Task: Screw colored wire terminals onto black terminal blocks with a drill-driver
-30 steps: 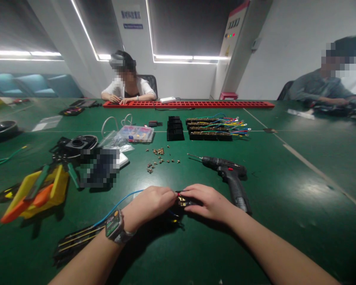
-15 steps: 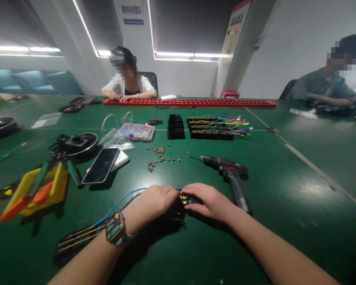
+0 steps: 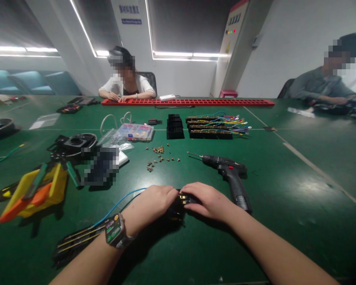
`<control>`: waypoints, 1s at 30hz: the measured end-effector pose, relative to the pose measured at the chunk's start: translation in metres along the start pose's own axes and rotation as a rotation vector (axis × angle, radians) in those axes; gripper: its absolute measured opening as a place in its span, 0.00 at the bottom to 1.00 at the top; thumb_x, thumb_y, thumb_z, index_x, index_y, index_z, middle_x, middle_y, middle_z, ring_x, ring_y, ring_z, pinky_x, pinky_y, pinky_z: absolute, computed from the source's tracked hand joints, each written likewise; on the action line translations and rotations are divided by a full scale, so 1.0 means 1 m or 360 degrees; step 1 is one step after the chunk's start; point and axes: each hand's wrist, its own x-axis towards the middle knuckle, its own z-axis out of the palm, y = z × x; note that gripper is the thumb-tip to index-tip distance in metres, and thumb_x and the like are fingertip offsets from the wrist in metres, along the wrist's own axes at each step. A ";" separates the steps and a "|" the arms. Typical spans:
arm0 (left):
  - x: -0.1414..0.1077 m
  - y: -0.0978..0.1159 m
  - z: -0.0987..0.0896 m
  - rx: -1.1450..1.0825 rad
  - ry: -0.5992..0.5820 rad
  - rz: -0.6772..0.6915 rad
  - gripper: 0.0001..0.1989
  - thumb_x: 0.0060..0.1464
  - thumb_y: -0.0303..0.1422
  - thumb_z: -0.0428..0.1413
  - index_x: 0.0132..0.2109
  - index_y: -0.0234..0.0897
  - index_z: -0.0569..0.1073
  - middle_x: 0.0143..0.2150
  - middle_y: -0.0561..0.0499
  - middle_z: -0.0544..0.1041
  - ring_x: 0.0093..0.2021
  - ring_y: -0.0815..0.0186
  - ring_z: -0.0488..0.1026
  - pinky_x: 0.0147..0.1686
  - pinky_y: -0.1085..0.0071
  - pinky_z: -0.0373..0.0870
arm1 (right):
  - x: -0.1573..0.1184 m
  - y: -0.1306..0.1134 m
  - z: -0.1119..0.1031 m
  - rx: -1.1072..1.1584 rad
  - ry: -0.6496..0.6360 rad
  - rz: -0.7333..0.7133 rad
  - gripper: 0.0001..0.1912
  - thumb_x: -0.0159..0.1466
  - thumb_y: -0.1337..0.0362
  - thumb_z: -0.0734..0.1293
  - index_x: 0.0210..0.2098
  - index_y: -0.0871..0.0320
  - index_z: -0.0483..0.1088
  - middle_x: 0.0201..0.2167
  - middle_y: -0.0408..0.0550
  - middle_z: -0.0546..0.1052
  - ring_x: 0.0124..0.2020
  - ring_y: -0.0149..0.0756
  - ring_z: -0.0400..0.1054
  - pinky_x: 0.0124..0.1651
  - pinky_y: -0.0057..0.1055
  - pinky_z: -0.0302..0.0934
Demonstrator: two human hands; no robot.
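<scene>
Fingers: While our right fingers point(image 3: 192, 189) pinch the black part point(image 3: 190, 200) between thumb and fingertips, our left fingers point(image 3: 172, 193) bunch together at its other end; we cannot tell whether they grip it or something small at its edge.
Black part: It sits between our two hands at the near middle of the table point(image 3: 279, 198), with brass-coloured pieces and a spot of red showing; its lower side is in shadow.
Risk at the fingertips: If we pinch unevenly or push from one side, the part could twist, and anything small and loose on it could slip out.
Blue wire point(image 3: 114, 208): It curves from by our left hand point(image 3: 154, 204) towards the black strip with brass-coloured bars point(image 3: 77, 241) by our left forearm. Were we to pull that arm back, the wire could snag and drag the strip.
Drill point(image 3: 230, 168): It lies just beyond our right hand point(image 3: 209, 200), bit pointing left; a careless sweep could knock it.
Screws point(image 3: 158, 150): They lie loose beyond our hands, and a brushing sleeve or wire could scatter them.
Farther out: Four wired blocks point(image 3: 210, 135) lie beside black stepped pieces point(image 3: 175, 128).
</scene>
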 end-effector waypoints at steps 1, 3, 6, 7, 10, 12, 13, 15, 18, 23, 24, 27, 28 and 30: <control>0.000 0.000 -0.001 -0.0005 0.0003 -0.0003 0.05 0.71 0.24 0.51 0.45 0.35 0.70 0.37 0.48 0.78 0.32 0.63 0.76 0.32 0.69 0.71 | 0.000 0.000 0.000 0.0006 0.0004 -0.0002 0.23 0.72 0.59 0.72 0.64 0.56 0.70 0.57 0.58 0.80 0.58 0.48 0.75 0.63 0.47 0.70; 0.001 0.001 -0.002 -0.0018 0.0021 -0.0002 0.05 0.71 0.24 0.51 0.45 0.35 0.70 0.37 0.49 0.78 0.32 0.64 0.75 0.32 0.70 0.70 | 0.000 0.001 -0.001 -0.0001 0.0006 -0.0009 0.22 0.72 0.58 0.72 0.63 0.55 0.70 0.58 0.58 0.80 0.59 0.48 0.75 0.63 0.47 0.70; 0.001 0.001 -0.003 -0.0031 0.0054 0.0002 0.05 0.71 0.24 0.51 0.44 0.35 0.70 0.36 0.49 0.78 0.32 0.64 0.75 0.32 0.70 0.70 | -0.002 0.003 0.000 -0.0022 -0.0004 -0.0017 0.20 0.72 0.58 0.71 0.62 0.55 0.72 0.59 0.58 0.79 0.60 0.49 0.74 0.63 0.47 0.70; 0.001 0.001 -0.003 -0.0032 0.0052 0.0001 0.05 0.71 0.24 0.51 0.45 0.35 0.70 0.36 0.49 0.78 0.32 0.64 0.75 0.32 0.69 0.70 | -0.002 0.003 0.000 -0.0023 -0.0006 -0.0012 0.20 0.72 0.58 0.71 0.62 0.55 0.73 0.59 0.58 0.79 0.60 0.49 0.75 0.63 0.47 0.70; 0.002 -0.001 -0.003 -0.0035 0.0033 -0.0001 0.04 0.71 0.25 0.52 0.45 0.36 0.70 0.37 0.49 0.78 0.32 0.63 0.76 0.32 0.69 0.70 | -0.002 0.003 0.001 0.0000 0.0002 0.0015 0.21 0.71 0.59 0.72 0.61 0.56 0.74 0.59 0.58 0.79 0.59 0.49 0.75 0.63 0.47 0.70; 0.002 -0.002 -0.002 -0.0048 0.0035 0.0001 0.04 0.72 0.25 0.52 0.45 0.35 0.70 0.37 0.49 0.78 0.32 0.63 0.76 0.32 0.69 0.70 | -0.002 0.002 0.001 0.0019 0.0017 0.0033 0.21 0.70 0.60 0.73 0.61 0.55 0.74 0.58 0.58 0.80 0.59 0.48 0.75 0.63 0.47 0.70; 0.001 -0.002 -0.001 -0.0059 0.0040 -0.0001 0.04 0.72 0.26 0.51 0.46 0.35 0.71 0.37 0.49 0.78 0.32 0.64 0.76 0.32 0.69 0.70 | -0.002 0.002 0.001 0.0027 0.0025 0.0038 0.21 0.70 0.61 0.74 0.61 0.55 0.74 0.57 0.57 0.80 0.58 0.48 0.75 0.63 0.46 0.70; 0.001 -0.003 0.002 -0.0089 0.0057 -0.0019 0.05 0.73 0.26 0.50 0.47 0.35 0.71 0.37 0.49 0.78 0.33 0.64 0.76 0.33 0.69 0.71 | -0.001 0.001 0.001 0.0035 0.0038 0.0035 0.21 0.70 0.61 0.74 0.61 0.55 0.74 0.57 0.57 0.80 0.58 0.48 0.75 0.62 0.46 0.70; 0.000 -0.004 0.006 -0.0142 0.0119 -0.0060 0.06 0.75 0.29 0.49 0.50 0.35 0.71 0.37 0.48 0.80 0.34 0.64 0.79 0.35 0.69 0.71 | -0.001 0.000 0.001 0.0040 0.0062 0.0016 0.21 0.70 0.60 0.74 0.61 0.55 0.74 0.57 0.57 0.81 0.58 0.47 0.75 0.62 0.46 0.70; -0.001 -0.005 0.007 -0.0165 0.0064 -0.0038 0.04 0.73 0.29 0.53 0.50 0.36 0.72 0.37 0.50 0.79 0.36 0.62 0.78 0.36 0.67 0.71 | -0.001 0.001 0.000 0.0042 0.0058 -0.0002 0.21 0.70 0.61 0.74 0.61 0.55 0.73 0.57 0.57 0.80 0.58 0.47 0.75 0.62 0.45 0.70; -0.001 -0.005 0.006 -0.0159 0.0050 -0.0035 0.03 0.73 0.29 0.54 0.50 0.36 0.72 0.37 0.50 0.79 0.35 0.62 0.78 0.35 0.67 0.71 | -0.001 0.001 0.000 0.0043 0.0056 -0.0001 0.21 0.70 0.61 0.74 0.60 0.56 0.73 0.57 0.57 0.80 0.58 0.47 0.75 0.62 0.45 0.70; -0.001 -0.005 0.005 -0.0139 0.0034 -0.0030 0.02 0.72 0.28 0.55 0.49 0.35 0.72 0.38 0.50 0.79 0.35 0.62 0.77 0.35 0.67 0.70 | 0.000 0.000 -0.001 0.0047 0.0048 0.0007 0.21 0.70 0.61 0.74 0.60 0.57 0.73 0.57 0.57 0.81 0.58 0.48 0.75 0.62 0.45 0.70; -0.001 -0.005 0.005 -0.0130 0.0024 -0.0022 0.02 0.72 0.28 0.55 0.49 0.35 0.72 0.38 0.50 0.79 0.35 0.62 0.77 0.34 0.68 0.70 | 0.000 -0.001 -0.002 0.0047 0.0045 0.0012 0.21 0.70 0.61 0.74 0.61 0.56 0.73 0.57 0.57 0.81 0.59 0.47 0.75 0.62 0.45 0.70; -0.001 -0.004 0.003 -0.0098 0.0001 -0.0009 0.02 0.71 0.27 0.56 0.49 0.36 0.72 0.38 0.50 0.79 0.34 0.63 0.76 0.34 0.68 0.69 | 0.000 -0.002 -0.002 0.0042 0.0040 0.0025 0.21 0.70 0.61 0.74 0.61 0.56 0.73 0.58 0.57 0.81 0.59 0.48 0.75 0.63 0.45 0.70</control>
